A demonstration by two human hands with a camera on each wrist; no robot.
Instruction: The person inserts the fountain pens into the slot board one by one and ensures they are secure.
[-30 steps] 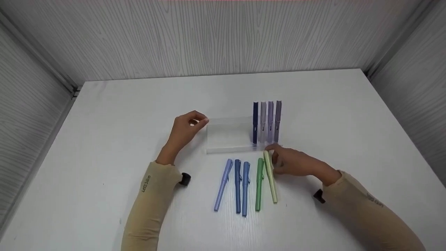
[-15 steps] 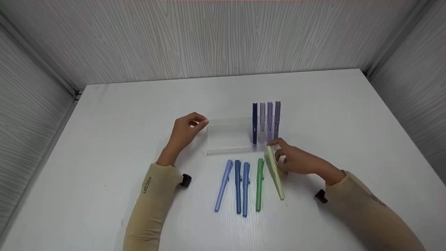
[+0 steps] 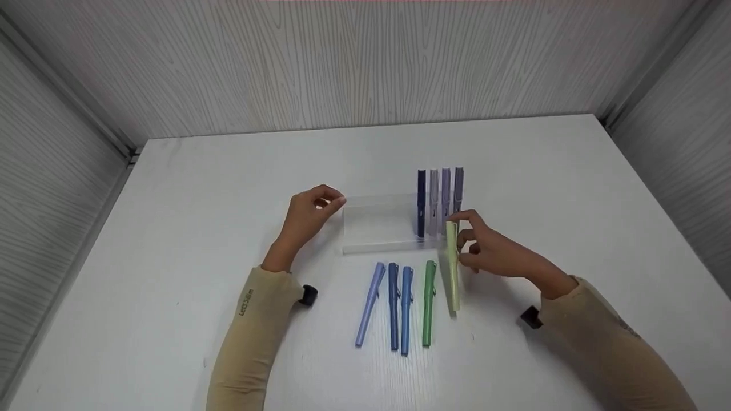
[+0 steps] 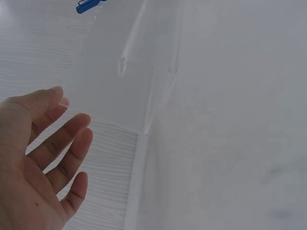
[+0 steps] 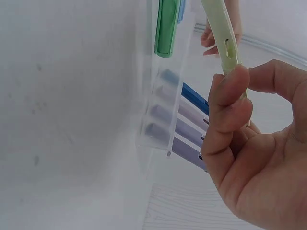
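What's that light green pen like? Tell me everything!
The light green pen is slim, smooth and plastic-looking, with a clip and a small slot. It's tilted near the clear holder, its upper end pinched in the grip of the right hand. Whether its lower end touches the table is hard to tell.

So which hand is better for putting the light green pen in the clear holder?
Probably the right hand: it holds the light green pen near the standing pens. The left hand pinches the clear holder at its left end, so it seems better for steadying.
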